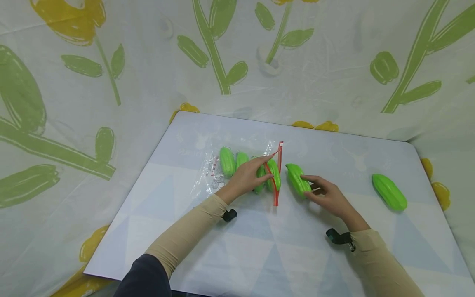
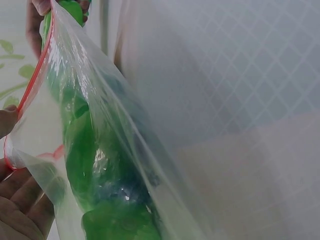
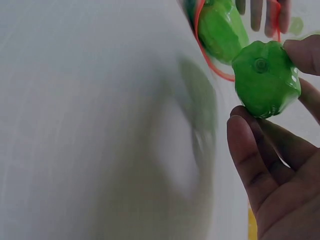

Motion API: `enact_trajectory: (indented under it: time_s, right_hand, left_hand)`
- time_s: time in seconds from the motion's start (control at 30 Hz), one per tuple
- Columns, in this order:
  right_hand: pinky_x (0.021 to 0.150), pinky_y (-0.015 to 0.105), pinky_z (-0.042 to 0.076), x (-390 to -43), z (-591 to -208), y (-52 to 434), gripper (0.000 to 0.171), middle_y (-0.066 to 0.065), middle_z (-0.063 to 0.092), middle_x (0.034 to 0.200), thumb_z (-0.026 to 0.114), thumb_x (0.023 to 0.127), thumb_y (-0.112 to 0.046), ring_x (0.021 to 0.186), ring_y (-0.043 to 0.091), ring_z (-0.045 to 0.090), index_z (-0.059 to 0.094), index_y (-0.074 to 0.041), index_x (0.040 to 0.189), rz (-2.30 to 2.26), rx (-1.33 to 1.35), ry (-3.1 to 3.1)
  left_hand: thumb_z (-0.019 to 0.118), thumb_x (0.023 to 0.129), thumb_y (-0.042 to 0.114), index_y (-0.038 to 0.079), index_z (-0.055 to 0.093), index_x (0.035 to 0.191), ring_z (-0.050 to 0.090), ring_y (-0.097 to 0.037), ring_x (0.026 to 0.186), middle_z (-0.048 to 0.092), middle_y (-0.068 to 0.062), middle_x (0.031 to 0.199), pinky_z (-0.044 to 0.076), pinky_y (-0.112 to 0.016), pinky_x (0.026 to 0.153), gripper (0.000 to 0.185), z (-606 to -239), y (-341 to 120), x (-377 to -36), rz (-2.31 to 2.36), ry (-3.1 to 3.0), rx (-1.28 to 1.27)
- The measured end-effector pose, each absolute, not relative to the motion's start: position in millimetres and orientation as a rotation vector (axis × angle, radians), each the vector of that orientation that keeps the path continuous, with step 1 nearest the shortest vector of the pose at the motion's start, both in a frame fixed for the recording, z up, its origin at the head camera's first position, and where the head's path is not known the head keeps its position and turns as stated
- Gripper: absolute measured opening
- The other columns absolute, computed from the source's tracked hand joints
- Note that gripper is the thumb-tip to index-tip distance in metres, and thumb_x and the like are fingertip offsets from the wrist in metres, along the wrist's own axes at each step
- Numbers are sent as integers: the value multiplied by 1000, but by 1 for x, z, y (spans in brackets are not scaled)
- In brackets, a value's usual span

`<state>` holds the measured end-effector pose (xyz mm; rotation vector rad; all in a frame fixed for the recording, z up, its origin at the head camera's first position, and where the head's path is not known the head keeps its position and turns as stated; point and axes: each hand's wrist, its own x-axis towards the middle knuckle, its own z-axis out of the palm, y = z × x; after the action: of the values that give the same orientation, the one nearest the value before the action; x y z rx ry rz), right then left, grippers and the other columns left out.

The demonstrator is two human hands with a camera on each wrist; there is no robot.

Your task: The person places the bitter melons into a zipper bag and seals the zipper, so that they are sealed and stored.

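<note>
My left hand [image 1: 246, 175] holds the red-edged mouth of a clear plastic zip bag [image 1: 203, 177], its thumb and fingers spread along the rim. Inside the bag lie several green ribbed toy vegetables [image 1: 227, 161], side by side; the hand partly covers them. To the right of the mouth, my right hand [image 1: 330, 200] pinches another green ribbed toy vegetable [image 1: 298, 180] between thumb and fingers. Its rounded end [image 3: 265, 75] faces the camera in the right wrist view. The bag's red zip strip [image 2: 35, 82] gapes apart in the left wrist view.
One more green toy vegetable [image 1: 389, 192] lies alone on the right side of the table [image 1: 230, 255]. Dark wrist cameras [image 1: 339, 236] sit on both forearms. Behind the table hangs a white curtain [image 1: 148, 74] printed with green stems and yellow flowers.
</note>
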<state>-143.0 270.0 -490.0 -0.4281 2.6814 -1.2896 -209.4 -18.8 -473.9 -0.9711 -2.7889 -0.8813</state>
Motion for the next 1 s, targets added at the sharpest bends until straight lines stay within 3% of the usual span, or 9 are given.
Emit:
enact_trajectory:
  time_s: [0.27, 0.47, 1.0]
  right_hand:
    - [78, 25, 52, -150, -502, 263, 48, -3, 53, 126, 67, 85, -34, 97, 17, 55, 52, -29, 130, -1330, -505, 2621]
    - [78, 27, 52, -153, -502, 257, 47, -6, 53, 124, 67, 85, -32, 96, 15, 54, 52, -33, 129, -1300, -565, 2636]
    - [79, 32, 52, -157, -504, 249, 45, -3, 50, 130, 62, 90, -24, 101, 18, 53, 49, -27, 132, -1298, -723, 2545]
  left_hand:
    - [58, 89, 45, 20, 36, 144, 46, -17, 124, 49, -1, 137, 39, -31, 102, 64, -474, -18, -209, -867, -2787, -967]
    - [61, 88, 42, 23, 35, 144, 48, -17, 123, 51, -1, 135, 41, -31, 100, 65, -473, -18, -209, -888, -2754, -964]
    - [61, 88, 42, 22, 37, 143, 45, -17, 126, 49, 0, 137, 39, -32, 102, 64, -471, -19, -208, -895, -2781, -954]
